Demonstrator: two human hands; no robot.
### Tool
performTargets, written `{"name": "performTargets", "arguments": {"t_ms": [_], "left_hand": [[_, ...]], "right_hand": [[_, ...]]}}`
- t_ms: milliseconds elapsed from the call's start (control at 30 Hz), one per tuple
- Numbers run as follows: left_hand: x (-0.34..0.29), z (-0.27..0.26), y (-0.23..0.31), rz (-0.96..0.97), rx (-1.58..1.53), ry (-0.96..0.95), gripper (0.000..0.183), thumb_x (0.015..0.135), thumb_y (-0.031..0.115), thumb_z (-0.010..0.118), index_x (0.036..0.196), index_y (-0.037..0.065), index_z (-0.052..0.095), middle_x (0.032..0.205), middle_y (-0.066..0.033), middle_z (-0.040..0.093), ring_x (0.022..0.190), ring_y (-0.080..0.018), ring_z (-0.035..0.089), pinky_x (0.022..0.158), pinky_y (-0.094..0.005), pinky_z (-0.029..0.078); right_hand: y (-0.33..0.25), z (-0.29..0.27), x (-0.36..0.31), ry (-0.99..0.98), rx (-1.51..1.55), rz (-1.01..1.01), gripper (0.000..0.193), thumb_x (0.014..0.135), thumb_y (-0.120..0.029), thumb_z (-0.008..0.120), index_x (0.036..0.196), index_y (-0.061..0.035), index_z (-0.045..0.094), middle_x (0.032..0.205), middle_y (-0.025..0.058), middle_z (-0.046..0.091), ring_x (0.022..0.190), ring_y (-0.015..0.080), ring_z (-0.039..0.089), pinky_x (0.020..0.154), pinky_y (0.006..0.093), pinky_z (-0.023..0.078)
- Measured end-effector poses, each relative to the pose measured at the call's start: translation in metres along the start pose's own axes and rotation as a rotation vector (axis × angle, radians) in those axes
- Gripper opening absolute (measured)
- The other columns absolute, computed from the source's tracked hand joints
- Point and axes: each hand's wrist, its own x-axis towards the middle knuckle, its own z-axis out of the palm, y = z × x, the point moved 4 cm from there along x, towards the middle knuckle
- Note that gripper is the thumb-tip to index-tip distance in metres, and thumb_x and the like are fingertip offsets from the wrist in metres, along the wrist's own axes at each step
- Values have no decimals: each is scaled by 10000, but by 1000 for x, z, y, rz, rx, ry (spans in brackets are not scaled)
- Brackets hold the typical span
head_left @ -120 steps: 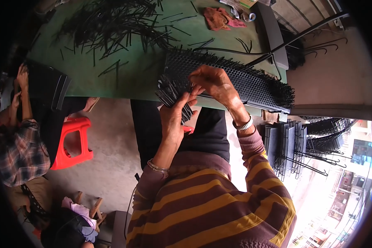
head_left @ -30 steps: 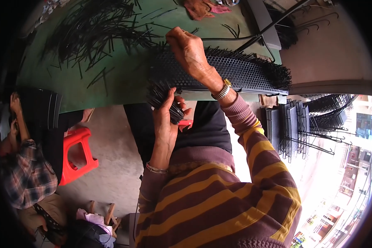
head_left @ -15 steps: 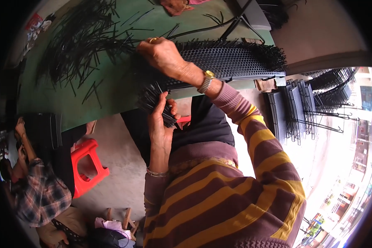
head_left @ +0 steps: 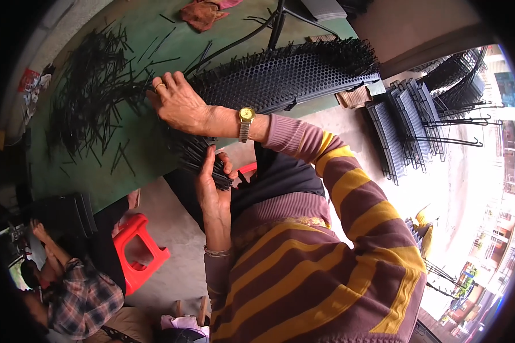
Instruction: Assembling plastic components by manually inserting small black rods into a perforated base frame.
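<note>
My left hand (head_left: 214,186) is wrapped round a bundle of thin black strips (head_left: 190,155) below the table's near edge. The strips fan out past the fingers toward the upper left. My right hand (head_left: 180,106) hovers over the left end of a long black perforated panel (head_left: 280,80), its fingers bent downward. The fingertips are hidden, so what they pinch cannot be made out. Black strips stick up thickly along the panel's far side and right end. A loose heap of similar strips (head_left: 94,94) lies on the green table (head_left: 149,166) to the left.
A black bent rod frame (head_left: 276,26) stands behind the panel, near a reddish cloth (head_left: 203,16). On the right are stacked mesh panels with wire hooks (head_left: 409,126). A red stool (head_left: 137,251) and a person in a plaid shirt (head_left: 83,291) are at lower left.
The view has turned a little, shifting the table and panel left. My right hand has gone left and slightly down in the picture. The left hand still grips the strips.
</note>
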Motion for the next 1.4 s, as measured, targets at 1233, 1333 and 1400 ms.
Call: {"name": "performTargets", "arguments": {"t_ms": [1233, 1333, 1400], "left_hand": [[9, -8, -45, -15, 50, -5, 262, 962, 301, 569, 991, 41, 578, 843, -71, 607, 665, -203, 554, 590, -354, 471], [8, 0, -33, 41, 26, -72, 217, 947, 274, 602, 981, 60, 592, 820, -65, 609, 651, -175, 547, 565, -321, 458], [5, 10, -22, -56, 55, -149, 181, 930, 252, 633, 969, 78, 602, 817, -55, 612, 644, -135, 535, 540, -291, 438]], "right_hand": [[-72, -59, -22, 17, 283, -322, 316, 736, -228, 623, 1011, -82, 676, 1040, 118, 538, 1027, 280, 508, 847, 408, 384], [-33, -57, -20, 85, 423, -46, 290, 736, -175, 622, 1018, -146, 685, 991, 94, 567, 951, 275, 555, 803, 372, 416], [14, -59, -26, 127, 635, 90, 220, 819, -128, 655, 1036, -117, 690, 878, 96, 620, 859, 292, 619, 752, 386, 493]]}}
